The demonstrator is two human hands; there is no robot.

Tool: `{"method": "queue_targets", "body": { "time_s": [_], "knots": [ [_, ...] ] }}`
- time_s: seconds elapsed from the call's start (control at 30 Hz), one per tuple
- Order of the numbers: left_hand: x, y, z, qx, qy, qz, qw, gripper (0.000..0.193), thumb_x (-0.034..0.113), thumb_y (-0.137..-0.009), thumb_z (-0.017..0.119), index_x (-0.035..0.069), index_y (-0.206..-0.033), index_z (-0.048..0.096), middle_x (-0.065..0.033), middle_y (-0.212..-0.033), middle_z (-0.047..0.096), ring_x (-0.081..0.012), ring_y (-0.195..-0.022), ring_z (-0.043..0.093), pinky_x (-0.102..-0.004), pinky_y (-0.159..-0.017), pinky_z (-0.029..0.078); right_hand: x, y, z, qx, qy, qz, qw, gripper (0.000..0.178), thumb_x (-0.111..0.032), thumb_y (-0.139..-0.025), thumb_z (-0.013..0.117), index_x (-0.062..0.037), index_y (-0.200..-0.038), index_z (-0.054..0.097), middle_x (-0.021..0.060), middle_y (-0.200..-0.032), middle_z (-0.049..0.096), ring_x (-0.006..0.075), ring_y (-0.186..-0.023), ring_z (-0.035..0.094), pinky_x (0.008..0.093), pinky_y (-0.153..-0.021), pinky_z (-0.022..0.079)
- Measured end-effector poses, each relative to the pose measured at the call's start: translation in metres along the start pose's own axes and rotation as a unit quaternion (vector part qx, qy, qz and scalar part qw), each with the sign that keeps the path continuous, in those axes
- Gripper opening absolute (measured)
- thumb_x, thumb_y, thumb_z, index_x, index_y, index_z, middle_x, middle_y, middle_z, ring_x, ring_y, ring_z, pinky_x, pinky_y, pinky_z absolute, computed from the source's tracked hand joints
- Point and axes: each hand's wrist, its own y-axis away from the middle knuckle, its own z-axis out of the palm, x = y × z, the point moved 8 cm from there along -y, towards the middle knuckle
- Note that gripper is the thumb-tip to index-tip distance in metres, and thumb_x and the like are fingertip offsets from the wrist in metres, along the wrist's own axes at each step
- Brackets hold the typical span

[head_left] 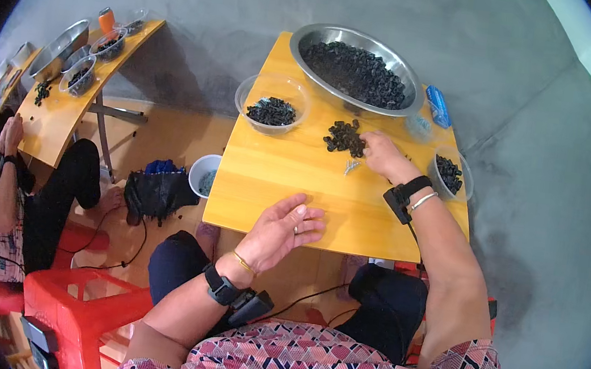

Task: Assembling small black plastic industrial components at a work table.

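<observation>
On the yellow table (263, 210), a loose pile of small black plastic pieces (344, 138) lies in front of a large steel bowl (416, 96) full of more such pieces. My right hand (385, 156) reaches to the pile's right edge with its fingers bent together. Whatever they pinch is hidden. A few small silvery screw-like parts (351, 166) lie just below the pile. Over the table's near edge, my left hand (279, 234) is turned partly palm up, fingers stretched out, and I see nothing in it.
Clear plastic tubs with black pieces stand at the left (242, 98) and right (468, 176). A blue packet (438, 107) lies beside the steel bowl. A white bucket (195, 175) is on the floor, left. Another person sits at a second table (50, 131), near a red stool (81, 306).
</observation>
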Motion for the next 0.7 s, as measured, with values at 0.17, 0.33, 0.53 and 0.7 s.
{"method": "queue_targets", "body": {
  "time_s": [0.17,0.33,0.53,0.7],
  "knots": [
    [0.000,-0.004,-0.002,-0.003,0.010,-0.009,1.000,0.042,0.017,-0.088,0.040,0.000,-0.123,0.024,-0.0183,-0.109,0.047,-0.0282,-0.097,0.051,-0.0384,-0.084,0.044,-0.027,0.021,-0.001,-0.022,-0.006,-0.027,0.999,0.030,-0.003,-0.072,0.051,0.0027,-0.102,0.051,0.0208,-0.100,0.052,0.0350,-0.093,0.050,0.0369,-0.082,0.040],
    [-0.003,-0.002,-0.005,0.002,0.000,-0.016,1.000,0.040,0.019,-0.088,0.040,0.000,-0.121,0.027,-0.0187,-0.110,0.047,-0.0286,-0.098,0.050,-0.0391,-0.085,0.043,-0.007,0.041,-0.041,0.162,0.038,-0.084,0.983,0.025,-0.005,-0.073,0.050,0.0025,-0.097,0.052,0.0200,-0.094,0.055,0.0314,-0.087,0.053,0.0359,-0.077,0.043],
    [-0.002,-0.001,-0.004,0.020,-0.013,-0.003,1.000,0.043,0.021,-0.087,0.043,-0.001,-0.122,0.027,-0.0188,-0.112,0.046,-0.0295,-0.099,0.050,-0.0405,-0.087,0.042,0.054,0.073,-0.029,0.039,-0.063,0.111,0.991,0.020,-0.010,-0.075,0.050,-0.0012,-0.092,0.054,0.0199,-0.087,0.058,0.0340,-0.083,0.055,0.0386,-0.073,0.043],
    [0.000,-0.002,0.007,-0.007,-0.019,-0.010,1.000,0.044,0.022,-0.088,0.042,-0.001,-0.121,0.026,-0.0186,-0.115,0.044,-0.0309,-0.099,0.049,-0.0397,-0.087,0.041,0.041,0.085,-0.014,-0.005,-0.055,0.099,0.994,0.019,-0.010,-0.075,0.050,-0.0023,-0.092,0.052,0.0200,-0.090,0.056,0.0348,-0.086,0.053,0.0382,-0.074,0.042]
  ]
}}
